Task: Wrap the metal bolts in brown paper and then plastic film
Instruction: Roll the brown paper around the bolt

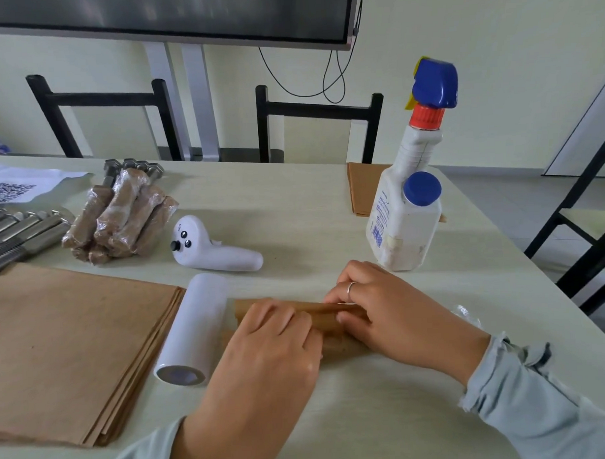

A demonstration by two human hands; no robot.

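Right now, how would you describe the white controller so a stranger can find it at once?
On the pale table, look between the pile of wrapped bolts and the spray bottle. The white controller lies there on its side, the only thing with small black buttons and a curved handle.

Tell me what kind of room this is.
Probably a meeting room or classroom used as a packing spot: a large wall screen hangs behind a long table with plain black chairs, not workshop benches.
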